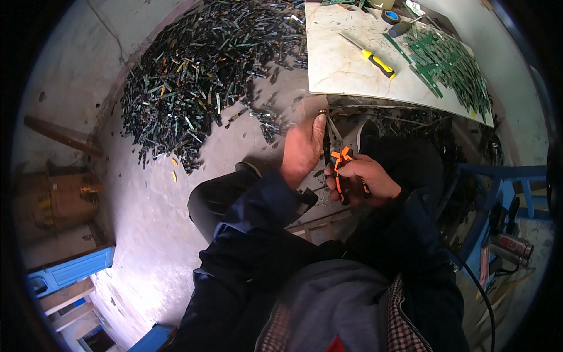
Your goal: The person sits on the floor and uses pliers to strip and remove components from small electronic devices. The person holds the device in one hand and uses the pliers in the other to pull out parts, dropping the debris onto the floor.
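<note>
My left hand [302, 149] is closed, thumb up, round a thin dark strip [326, 138] that stands roughly upright beside the thumb. Fingers wrapped round the handles, my right hand [372, 179] grips orange-and-black pliers [340, 171]. Their grey jaws [335, 134] point away from me and lie right by the strip at my left hand. Whether the jaws touch the strip I cannot tell. Both hands are over the floor between my knees, just short of the white tabletop [346, 76].
A big heap of dark strips [193, 82] covers the floor at the far left. On the tabletop lie a yellow-and-black screwdriver [378, 63], a pile of green circuit-board strips [451, 64] and a tape roll [389, 17]. At right stands a blue frame [498, 173] near a silver cylindrical tool [513, 249].
</note>
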The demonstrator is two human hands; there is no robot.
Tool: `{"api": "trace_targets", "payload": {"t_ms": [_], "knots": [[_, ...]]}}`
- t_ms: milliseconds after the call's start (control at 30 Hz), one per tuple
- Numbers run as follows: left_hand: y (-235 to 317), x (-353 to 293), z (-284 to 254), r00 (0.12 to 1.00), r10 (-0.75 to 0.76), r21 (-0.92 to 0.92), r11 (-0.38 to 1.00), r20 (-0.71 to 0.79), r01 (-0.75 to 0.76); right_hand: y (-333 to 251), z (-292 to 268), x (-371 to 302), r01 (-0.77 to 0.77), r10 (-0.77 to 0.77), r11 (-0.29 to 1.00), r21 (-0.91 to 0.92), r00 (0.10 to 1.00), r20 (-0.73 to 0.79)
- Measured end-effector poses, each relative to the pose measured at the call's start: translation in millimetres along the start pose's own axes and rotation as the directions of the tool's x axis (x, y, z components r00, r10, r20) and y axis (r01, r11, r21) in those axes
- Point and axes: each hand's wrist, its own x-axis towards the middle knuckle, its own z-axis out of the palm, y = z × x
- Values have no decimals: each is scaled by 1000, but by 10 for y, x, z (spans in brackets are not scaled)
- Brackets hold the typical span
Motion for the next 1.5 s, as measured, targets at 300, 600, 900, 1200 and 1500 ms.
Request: {"api": "trace_targets", "payload": {"t_ms": [300,600,900,1200,1500], "knots": [[-70,-2,16,998,-40,-289,956,43,51,92,-5,72,35,-34,996,84,999,-20],[-274,106,88,952,-226,-605,736,205,304,80,87,96,10,-49,969,247,987,155],[-32,86,-90,873,-310,-763,431,376,482,143,73,120,31,-67,979,201,983,174],[-7,44,-143,960,-161,-525,810,229,261,4,121,60,184,-183,983,0,979,-90],[216,-63,-148,870,-63,-406,867,489,291,-124,-90,212,482,-574,818,-315,721,-388]]}}
